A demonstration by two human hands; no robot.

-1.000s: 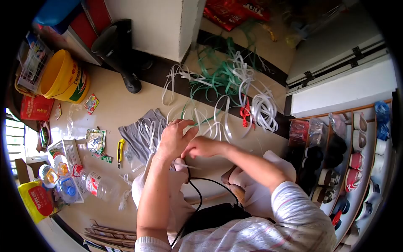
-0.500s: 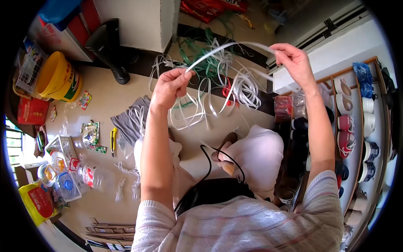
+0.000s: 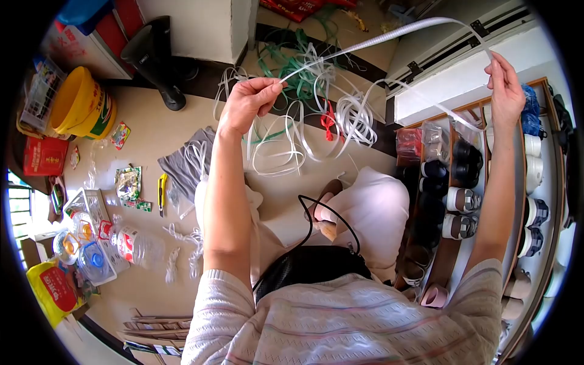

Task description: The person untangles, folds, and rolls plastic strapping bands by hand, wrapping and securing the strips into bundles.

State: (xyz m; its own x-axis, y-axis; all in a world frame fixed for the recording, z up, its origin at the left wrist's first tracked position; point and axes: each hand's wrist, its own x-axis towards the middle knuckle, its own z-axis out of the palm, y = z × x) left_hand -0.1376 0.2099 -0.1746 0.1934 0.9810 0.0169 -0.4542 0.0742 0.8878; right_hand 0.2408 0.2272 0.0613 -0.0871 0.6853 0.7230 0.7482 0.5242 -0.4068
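Note:
A white plastic strap [image 3: 389, 38] arches between my two raised hands. My left hand [image 3: 250, 104] pinches one part of it above the floor. Out at the right, near the shoe rack, my right hand [image 3: 505, 90] has its fingers closed on the strap, and a further length hangs from there back toward the floor. Below the strap lie a loose coil of white strap [image 3: 358, 118], a tangle of green strap [image 3: 298, 67] and a red tie [image 3: 328, 121]. A grey cloth [image 3: 185, 161] with white strap on it lies left of my left forearm.
A yellow cutter [image 3: 162, 193], plastic bottles [image 3: 137, 245], a yellow bucket [image 3: 82, 104] and black boots [image 3: 155, 61] are on the left. The shoe rack [image 3: 447, 258] runs along the right. Flattened cardboard [image 3: 158, 325] lies at the lower left.
My right hand has moved far from my left hand, outward to the right and slightly up, and the strap between them has lengthened. A second ago both hands were close together over my lap.

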